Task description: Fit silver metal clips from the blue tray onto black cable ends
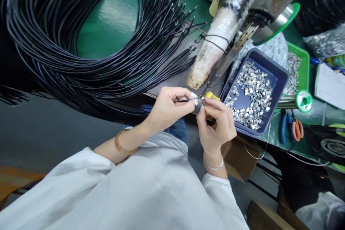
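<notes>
Pinched between the thumb and fingers of my left hand (172,106) is the end of a thin black cable (183,100). My right hand (217,120) is closed on a small silver metal piece (201,100) at the cable's tip, so both hands nearly meet at the table's front edge. Fingertips partly cover the piece. Just behind them is a yellow object (212,96). A blue tray (280,75) of small silver metal pieces stands right of my right hand. A large bundle of black cables (107,64) with stripped ends lies to the left.
A white wrapped tube (212,43) slants down toward the hands beside a metal bar (234,52). At the right are a green tray (304,64), a solder spool (304,101), blue-handled (283,128) and orange-handled tools (297,130), and paper (330,86). A cardboard box (241,158) sits below the table.
</notes>
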Motion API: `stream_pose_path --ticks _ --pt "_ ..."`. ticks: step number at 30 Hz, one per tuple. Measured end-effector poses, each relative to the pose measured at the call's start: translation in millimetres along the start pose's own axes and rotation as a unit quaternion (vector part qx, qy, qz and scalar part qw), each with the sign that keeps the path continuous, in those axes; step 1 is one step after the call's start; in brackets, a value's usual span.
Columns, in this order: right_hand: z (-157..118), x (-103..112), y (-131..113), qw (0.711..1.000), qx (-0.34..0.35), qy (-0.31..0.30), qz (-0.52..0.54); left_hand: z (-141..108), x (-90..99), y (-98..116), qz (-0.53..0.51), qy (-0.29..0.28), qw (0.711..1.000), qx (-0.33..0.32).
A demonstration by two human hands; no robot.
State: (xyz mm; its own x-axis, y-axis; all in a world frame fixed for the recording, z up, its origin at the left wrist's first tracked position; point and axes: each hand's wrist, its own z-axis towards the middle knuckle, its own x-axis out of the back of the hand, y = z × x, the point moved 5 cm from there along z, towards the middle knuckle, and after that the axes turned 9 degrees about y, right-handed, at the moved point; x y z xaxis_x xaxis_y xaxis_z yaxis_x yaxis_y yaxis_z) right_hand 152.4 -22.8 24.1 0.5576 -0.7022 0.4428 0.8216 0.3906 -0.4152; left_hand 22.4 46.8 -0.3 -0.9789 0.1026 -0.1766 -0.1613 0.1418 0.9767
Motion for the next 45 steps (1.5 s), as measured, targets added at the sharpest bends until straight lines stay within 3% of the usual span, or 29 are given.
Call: stream_pose_path --ticks 9,17,25,29,45 --pt "5.7 -1.5 -4.5 1.000 -0.003 0.014 -0.008 -1.4 -1.3 5.5 0.013 -0.005 0.998 -0.065" --pt "-2.0 0.0 -2.3 1.000 0.006 0.005 0.006 2.9 0.8 -1.7 0.012 -0.011 1.000 0.003" --pt "8.3 4.7 -2.9 1.000 -0.009 -0.005 -0.022 -5.8 -3.1 -2.7 -0.001 -0.058 0.998 0.009" --pt "5.7 5.1 -6.1 0.999 0.019 0.012 -0.042 -4.5 -0.8 -2.6 -0.021 -0.035 0.999 0.018" --pt "4.8 0.8 -4.1 1.000 0.013 0.004 -0.001 4.2 -0.3 2.4 -0.034 -0.009 0.998 0.045"
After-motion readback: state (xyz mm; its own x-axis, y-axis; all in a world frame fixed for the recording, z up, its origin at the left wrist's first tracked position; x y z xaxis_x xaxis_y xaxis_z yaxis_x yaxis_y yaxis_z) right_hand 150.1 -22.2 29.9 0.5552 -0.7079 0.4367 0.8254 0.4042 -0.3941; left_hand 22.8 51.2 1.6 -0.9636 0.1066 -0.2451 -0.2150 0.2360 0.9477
